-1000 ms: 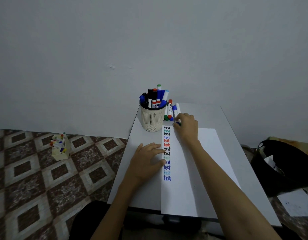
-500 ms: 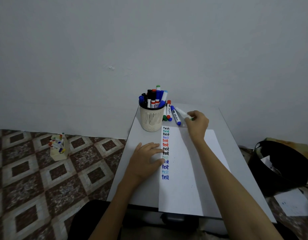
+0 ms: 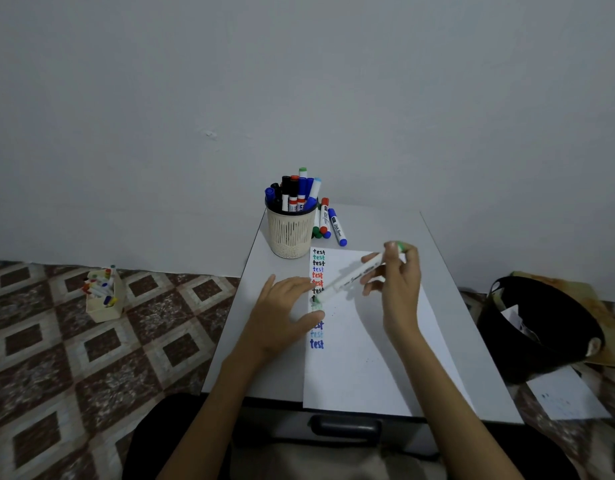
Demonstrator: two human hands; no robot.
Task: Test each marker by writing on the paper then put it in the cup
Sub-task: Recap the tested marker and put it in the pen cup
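A white sheet of paper (image 3: 368, 358) lies on the small grey table (image 3: 451, 292), with a column of coloured "test" words down its left edge. My right hand (image 3: 399, 282) holds a white marker with green ends (image 3: 354, 277) slanted above the paper, its lower green end near my left fingertips. My left hand (image 3: 281, 313) lies spread at the paper's left edge, fingers straight. A beige mesh cup (image 3: 290, 233) full of markers stands at the table's far left. Several loose markers (image 3: 328, 223) lie to the right of the cup.
A beige box of markers (image 3: 103, 294) sits on the patterned tile floor to the left. A black bag (image 3: 538, 323) and a loose sheet (image 3: 569, 396) lie on the floor to the right. A plain wall stands behind the table.
My right hand picked a green-ended marker from the loose pile beside the cup and carried it back over the paper toward my left hand. My left hand stayed by the paper's edge.
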